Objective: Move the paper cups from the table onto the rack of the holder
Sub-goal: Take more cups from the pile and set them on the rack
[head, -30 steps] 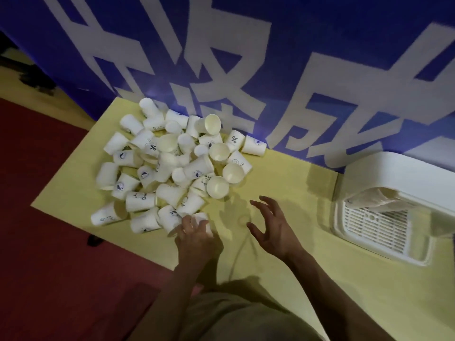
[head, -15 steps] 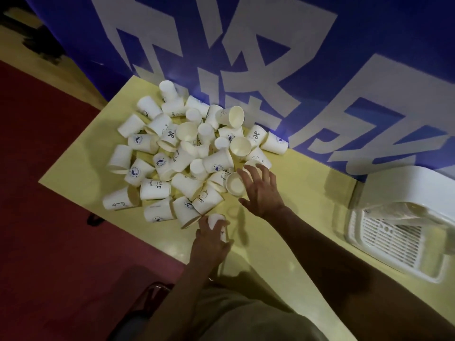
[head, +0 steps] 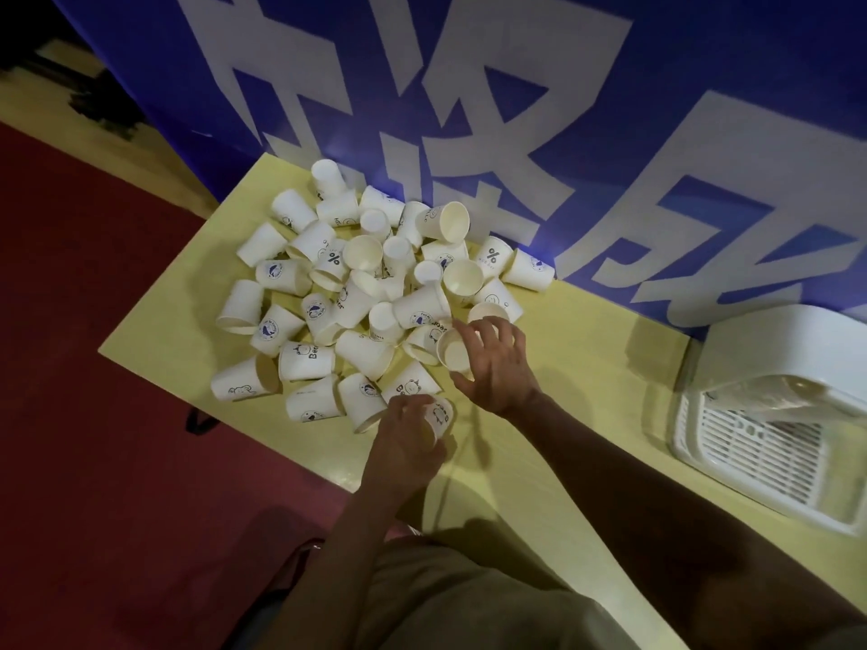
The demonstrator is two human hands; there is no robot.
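Paper cups (head: 370, 293) lie in a loose heap on the far left part of the yellow desk (head: 586, 349), most tipped on their sides, a few mouth up. At the near edge of the heap the left hand (head: 407, 443) has its grip curled round one printed cup (head: 438, 415), held just off the pile. Just beyond it, the right hand (head: 492, 363) grasps another cup (head: 454, 351) by the rim, fingers spread over its open mouth, which faces the onlooker. Both forearms reach in from the near side of the desk. Well apart to the right, the white holder (head: 774, 368) sits at the desk's far right, its slatted rack (head: 755, 448) facing up. Behind the desk hangs a blue banner (head: 703, 63) with large white characters; the floor (head: 94, 415) to the left is red.
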